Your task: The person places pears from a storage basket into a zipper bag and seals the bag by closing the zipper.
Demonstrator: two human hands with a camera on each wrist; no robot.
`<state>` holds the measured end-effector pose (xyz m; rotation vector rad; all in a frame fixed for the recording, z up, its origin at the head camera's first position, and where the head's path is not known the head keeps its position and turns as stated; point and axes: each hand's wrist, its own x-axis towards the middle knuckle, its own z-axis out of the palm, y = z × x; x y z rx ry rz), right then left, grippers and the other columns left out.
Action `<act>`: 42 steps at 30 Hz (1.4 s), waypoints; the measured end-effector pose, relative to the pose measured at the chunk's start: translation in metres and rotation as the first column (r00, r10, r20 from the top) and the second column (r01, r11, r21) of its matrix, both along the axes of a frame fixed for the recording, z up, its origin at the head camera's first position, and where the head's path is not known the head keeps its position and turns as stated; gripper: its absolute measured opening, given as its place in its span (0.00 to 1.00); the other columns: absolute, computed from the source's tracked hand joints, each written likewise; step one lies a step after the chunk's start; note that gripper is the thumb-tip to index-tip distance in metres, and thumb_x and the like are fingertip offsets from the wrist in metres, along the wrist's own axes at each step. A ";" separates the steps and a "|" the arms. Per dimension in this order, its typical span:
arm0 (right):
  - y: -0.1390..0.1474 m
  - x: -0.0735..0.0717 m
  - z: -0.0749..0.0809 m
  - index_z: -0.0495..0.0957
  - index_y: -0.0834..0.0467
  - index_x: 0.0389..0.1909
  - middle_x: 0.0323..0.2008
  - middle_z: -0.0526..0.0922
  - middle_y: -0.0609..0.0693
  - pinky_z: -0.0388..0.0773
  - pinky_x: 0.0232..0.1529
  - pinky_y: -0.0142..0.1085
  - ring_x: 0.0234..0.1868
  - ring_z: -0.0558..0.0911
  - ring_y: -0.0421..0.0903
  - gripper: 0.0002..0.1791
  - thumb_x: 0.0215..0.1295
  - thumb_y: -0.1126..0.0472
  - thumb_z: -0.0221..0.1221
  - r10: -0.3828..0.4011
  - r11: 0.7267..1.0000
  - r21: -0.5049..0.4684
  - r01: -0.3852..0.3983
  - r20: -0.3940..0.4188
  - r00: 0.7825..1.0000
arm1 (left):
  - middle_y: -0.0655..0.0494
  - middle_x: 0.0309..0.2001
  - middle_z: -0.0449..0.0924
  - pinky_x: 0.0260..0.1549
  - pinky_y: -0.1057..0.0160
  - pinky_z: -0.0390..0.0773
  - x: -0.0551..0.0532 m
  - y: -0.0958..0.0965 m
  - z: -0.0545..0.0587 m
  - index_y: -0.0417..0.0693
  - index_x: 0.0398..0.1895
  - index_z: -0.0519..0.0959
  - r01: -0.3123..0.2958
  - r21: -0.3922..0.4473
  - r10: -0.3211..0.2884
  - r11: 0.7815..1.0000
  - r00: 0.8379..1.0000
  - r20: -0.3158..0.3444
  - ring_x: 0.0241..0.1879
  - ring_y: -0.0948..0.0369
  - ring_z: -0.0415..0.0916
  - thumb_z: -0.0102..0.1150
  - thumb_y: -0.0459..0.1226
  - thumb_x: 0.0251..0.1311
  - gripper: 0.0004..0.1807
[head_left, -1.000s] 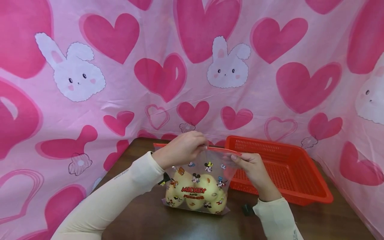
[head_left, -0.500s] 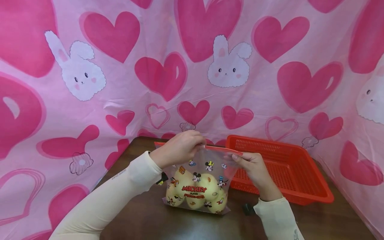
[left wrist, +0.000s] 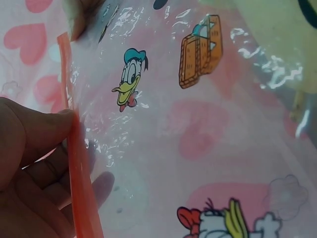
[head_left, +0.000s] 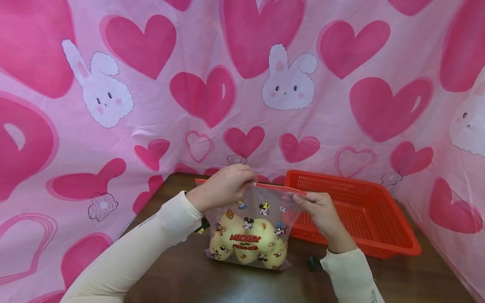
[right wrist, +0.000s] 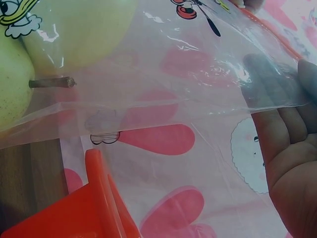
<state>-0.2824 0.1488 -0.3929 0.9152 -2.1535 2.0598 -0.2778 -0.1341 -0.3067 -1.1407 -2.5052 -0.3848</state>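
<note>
A clear zip bag [head_left: 253, 202] with cartoon prints and a red zip strip [left wrist: 81, 173] stands upright on the table. Several pale yellow pears [head_left: 264, 231] fill its lower part; one pear's stem [right wrist: 52, 82] shows through the plastic. My left hand [head_left: 225, 187] pinches the zip strip near its middle, thumb on one face and fingers behind. At the strip's right end, my right hand [head_left: 320, 210] holds the bag's top corner between thumb and fingers, the fingers [right wrist: 272, 84] showing through the film.
A red perforated basket [head_left: 356, 214] stands behind and right of the bag, near my right hand. A small dark object [head_left: 313, 264] lies on the brown wooden table [head_left: 212, 286]. Pink heart-print cloth [head_left: 242, 105] hangs close around the back and sides.
My left hand has slid a little to the left along the zip strip. The right hand keeps its hold at the corner, and the bag stays in nearly the same place.
</note>
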 end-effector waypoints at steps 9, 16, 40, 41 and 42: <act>0.001 0.001 -0.002 0.79 0.70 0.52 0.44 0.85 0.59 0.78 0.51 0.41 0.47 0.84 0.54 0.15 0.73 0.64 0.54 -0.022 1.000 -0.006 0.022 -0.003 1.000 | 0.61 0.37 0.79 0.40 0.67 0.78 -0.001 -0.004 -0.002 0.48 0.41 0.83 -0.004 0.002 0.004 1.000 1.000 -0.002 0.38 0.66 0.74 0.63 0.34 0.63 0.06; 0.001 0.000 -0.002 0.79 0.70 0.52 0.45 0.85 0.58 0.77 0.52 0.41 0.48 0.84 0.55 0.15 0.73 0.64 0.53 -0.006 1.000 -0.002 0.006 -0.009 1.000 | 0.60 0.39 0.80 0.42 0.65 0.78 0.000 -0.007 -0.002 0.47 0.43 0.83 -0.018 0.007 0.018 1.000 1.000 0.013 0.39 0.64 0.75 0.64 0.34 0.62 0.08; 0.001 0.000 -0.001 0.79 0.71 0.52 0.44 0.85 0.59 0.79 0.50 0.41 0.46 0.84 0.54 0.14 0.73 0.66 0.53 -0.019 1.000 -0.006 0.018 -0.033 0.999 | 0.59 0.40 0.81 0.45 0.63 0.79 0.000 -0.017 -0.003 0.47 0.44 0.84 -0.059 0.030 0.059 0.998 0.998 0.003 0.41 0.63 0.77 0.64 0.34 0.61 0.08; 0.001 0.000 -0.002 0.79 0.71 0.52 0.44 0.85 0.59 0.79 0.50 0.41 0.46 0.84 0.54 0.14 0.73 0.66 0.53 -0.017 1.000 -0.004 0.017 -0.034 0.999 | 0.60 0.39 0.81 0.44 0.63 0.79 0.000 -0.018 -0.003 0.48 0.44 0.84 -0.060 0.031 0.060 0.998 0.998 0.006 0.41 0.63 0.77 0.65 0.34 0.61 0.08; 0.001 0.000 -0.002 0.79 0.71 0.52 0.44 0.85 0.59 0.79 0.50 0.41 0.47 0.84 0.54 0.15 0.73 0.66 0.52 -0.015 1.000 -0.002 0.015 -0.037 0.999 | 0.60 0.39 0.81 0.44 0.63 0.79 0.000 -0.018 -0.003 0.48 0.43 0.84 -0.061 0.034 0.061 0.998 0.998 0.008 0.40 0.63 0.76 0.65 0.34 0.61 0.08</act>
